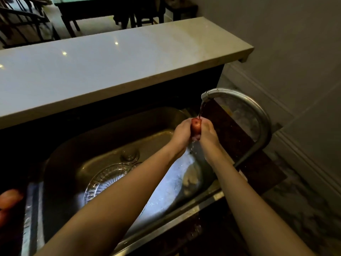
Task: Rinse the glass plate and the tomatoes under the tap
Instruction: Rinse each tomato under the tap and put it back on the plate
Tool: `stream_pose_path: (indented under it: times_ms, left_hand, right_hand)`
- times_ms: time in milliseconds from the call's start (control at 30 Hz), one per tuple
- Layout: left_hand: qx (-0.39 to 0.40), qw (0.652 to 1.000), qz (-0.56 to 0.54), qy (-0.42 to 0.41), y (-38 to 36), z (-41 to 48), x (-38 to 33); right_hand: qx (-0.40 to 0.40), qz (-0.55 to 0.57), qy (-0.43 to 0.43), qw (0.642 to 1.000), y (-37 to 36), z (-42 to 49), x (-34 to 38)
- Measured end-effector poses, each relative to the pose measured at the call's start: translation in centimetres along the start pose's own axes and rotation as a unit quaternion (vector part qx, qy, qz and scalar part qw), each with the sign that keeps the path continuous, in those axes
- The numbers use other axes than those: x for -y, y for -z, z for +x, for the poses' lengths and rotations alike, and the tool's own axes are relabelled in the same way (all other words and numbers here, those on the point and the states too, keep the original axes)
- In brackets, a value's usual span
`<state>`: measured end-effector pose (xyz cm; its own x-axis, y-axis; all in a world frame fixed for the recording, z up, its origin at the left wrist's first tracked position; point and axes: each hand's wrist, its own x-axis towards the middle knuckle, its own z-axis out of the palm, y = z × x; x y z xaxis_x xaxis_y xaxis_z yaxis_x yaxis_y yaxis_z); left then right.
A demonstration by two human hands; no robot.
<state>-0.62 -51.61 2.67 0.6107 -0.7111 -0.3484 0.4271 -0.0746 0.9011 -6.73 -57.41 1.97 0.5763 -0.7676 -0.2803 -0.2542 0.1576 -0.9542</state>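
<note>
A red tomato (195, 126) is clasped between my left hand (181, 134) and my right hand (208, 134), directly under the tap spout (206, 95). A thin stream of water falls onto the tomato and drips off below my hands. The ribbed glass plate (107, 177) lies flat in the steel sink (103, 137), partly hidden under my left forearm. Two more tomatoes (10, 198) rest at the far left beside the sink, blurred at the frame edge.
The curved metal tap (258, 115) rises from the dark counter on the right of the sink. The drain plug (130, 154) sits behind the plate. A pale raised countertop (110, 61) runs along the far side. Dark chairs and a table stand beyond.
</note>
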Motion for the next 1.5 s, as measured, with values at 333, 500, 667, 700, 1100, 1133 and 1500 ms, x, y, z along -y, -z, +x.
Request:
stream_pose_path:
  times_ms: [333, 500, 667, 700, 1100, 1133, 1500]
  left_hand:
    - [0.063, 0.994, -0.075, 0.057, -1.2, 1.0, -3.2]
    - [0.013, 0.990, -0.100, 0.100, -3.1, 0.1, -2.7]
    - [-0.031, 0.989, -0.116, 0.092, -2.5, 0.7, -3.2]
    - [-0.040, 0.989, -0.108, 0.087, -2.4, 0.7, -3.2]
    - [-0.062, 0.987, -0.140, 0.055, -2.4, 0.5, -3.6]
    - [-0.058, 0.989, -0.121, 0.062, -2.8, 0.3, -3.5]
    - [-0.048, 0.989, -0.088, 0.107, -1.6, 0.5, -4.3]
  right_hand:
    - [0.075, -0.077, 0.106, 0.989, 0.2, 1.3, 1.7]
    - [-0.037, 0.027, -0.005, 0.999, 0.7, 2.3, 3.0]
    - [0.037, -0.080, 0.064, 0.994, 0.1, 1.4, 2.6]
    - [0.053, -0.102, 0.083, 0.990, 0.2, 1.0, 2.0]
    - [0.037, -0.178, 0.147, 0.972, -0.9, 1.1, 1.7]
    - [0.020, -0.157, 0.125, 0.980, -0.7, 1.8, 1.9]
    - [0.085, -0.062, 0.096, 0.990, -0.4, 1.2, 2.8]
